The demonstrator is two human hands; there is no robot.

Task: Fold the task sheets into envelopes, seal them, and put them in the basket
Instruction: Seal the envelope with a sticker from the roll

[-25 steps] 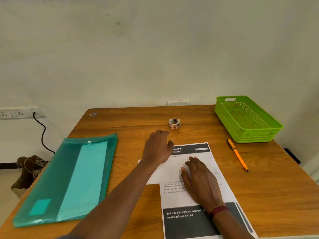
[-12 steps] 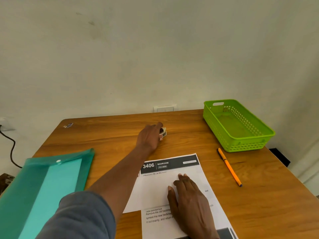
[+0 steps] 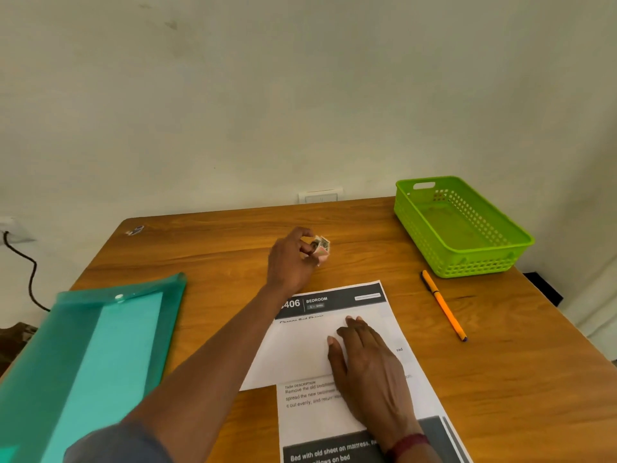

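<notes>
Paper sheet (image 3: 314, 421) lies under flat right hand (image 3: 370, 372); left hand (image 3: 290, 262) pinches small roll (image 3: 322, 247).

Looks like we're sitting in a plain office workroom. A wooden counter (image 3: 207, 248) is standing against a bare off-white wall (image 3: 300, 95). It's carrying a teal snap-button document folder (image 3: 100, 345), a printed task sheet (image 3: 310, 419), an orange pen (image 3: 443, 305) and a green plastic basket (image 3: 474, 262), while a black cable (image 3: 31, 272) is hanging from a wall socket (image 3: 13, 228).

Open tabletop (image 3: 377, 262) between sheet (image 3: 300, 355) and basket (image 3: 467, 264), pen (image 3: 443, 305) lying across it
</notes>
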